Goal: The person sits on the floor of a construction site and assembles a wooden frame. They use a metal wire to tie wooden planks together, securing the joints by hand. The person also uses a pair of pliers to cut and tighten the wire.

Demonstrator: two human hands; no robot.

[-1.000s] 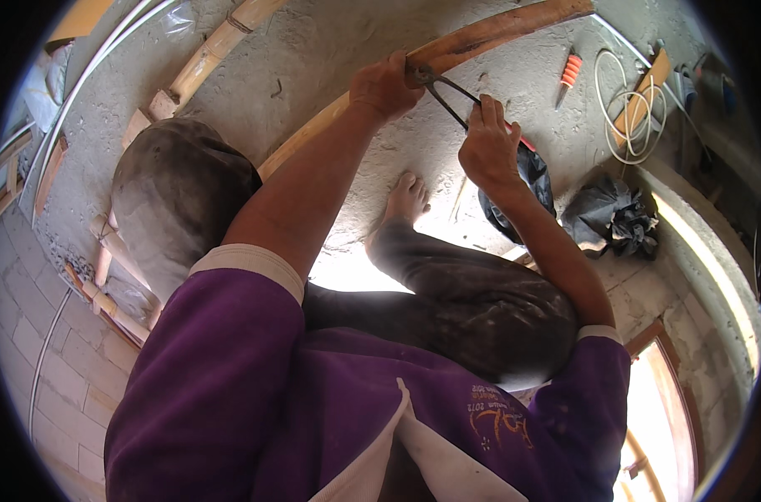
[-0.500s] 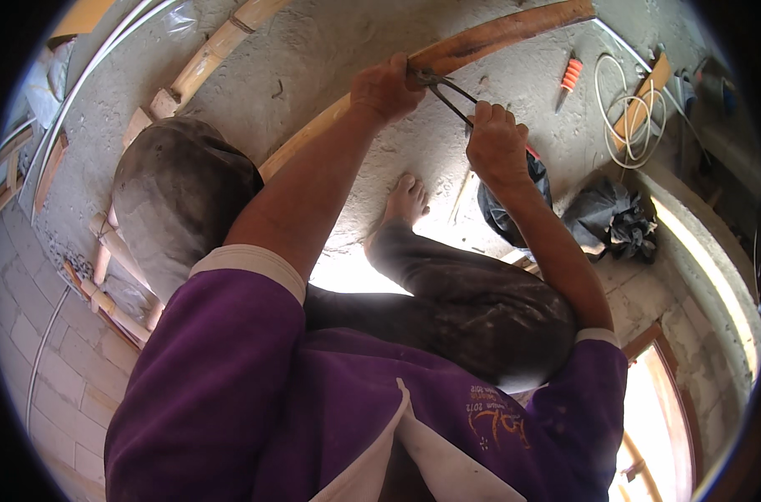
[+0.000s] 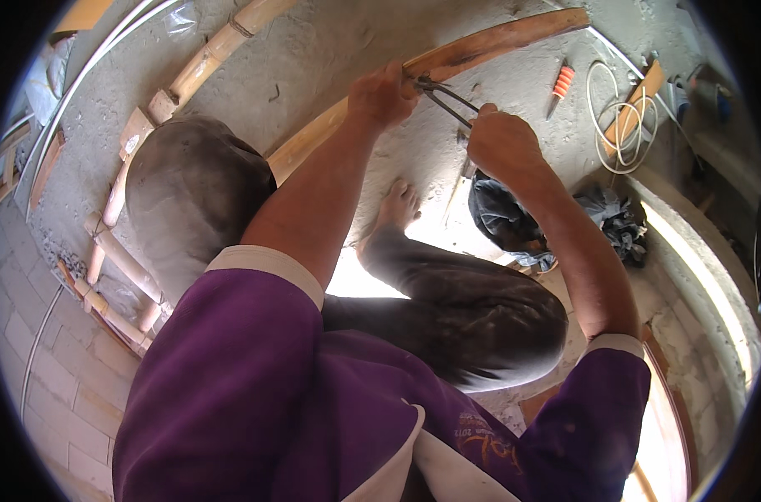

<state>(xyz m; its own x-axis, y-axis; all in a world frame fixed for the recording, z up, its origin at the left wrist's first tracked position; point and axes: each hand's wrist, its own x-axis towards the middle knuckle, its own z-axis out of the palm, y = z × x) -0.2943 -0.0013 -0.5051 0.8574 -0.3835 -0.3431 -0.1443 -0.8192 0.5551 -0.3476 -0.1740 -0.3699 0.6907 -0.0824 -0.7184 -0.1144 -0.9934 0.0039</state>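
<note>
A long wooden plank (image 3: 514,38) runs slantwise across the upper middle, up to the right. My left hand (image 3: 382,97) is closed around it near its middle, fingers partly hidden. Beside that hand, the jaws of a pair of dark metal pincers (image 3: 449,102) rest at the plank's edge; whether they grip a nail I cannot make out. My right hand (image 3: 506,144) is closed on the handle ends of the pincers, right of the plank. My bare foot (image 3: 399,205) is on the ground below.
An orange-handled screwdriver (image 3: 562,85) lies to the right, near a coiled white cable (image 3: 594,113) and a short board (image 3: 627,117). Black plastic bags (image 3: 502,213) sit below my right forearm. A bamboo ladder (image 3: 204,67) leans along the left, by a block wall (image 3: 50,343).
My right hand has turned and shifted slightly right and down on the pincers, with the elbow swung outward. The left hand stays on the plank. The whole view has shifted a little.
</note>
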